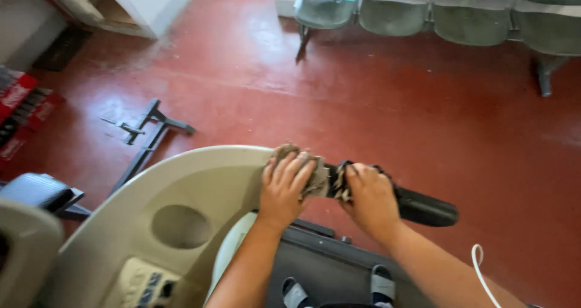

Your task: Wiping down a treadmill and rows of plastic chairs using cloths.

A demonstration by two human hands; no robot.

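Left hand (283, 190) presses a grey rag (310, 173) on the treadmill console's (181, 187) right end; right hand (370, 198) just beside it grips the black handlebar (423, 208) | red floor (393, 114) beyond the console

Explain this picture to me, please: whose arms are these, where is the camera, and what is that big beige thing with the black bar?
The camera sits on a person's head and looks down, so the two bare arms coming up from the bottom edge are that person's own. The beige curved thing is the console of an exercise machine, probably a treadmill, with a round cup hollow and a button panel; the dark belt and the person's sandalled feet show below. The left hand presses a crumpled greyish rag against the console's edge, where a black handlebar sticks out. The right hand is closed around that handlebar and also touches the rag. Around it lie a red floor, a row of grey seats at the far side and a black metal frame on the floor to the left.
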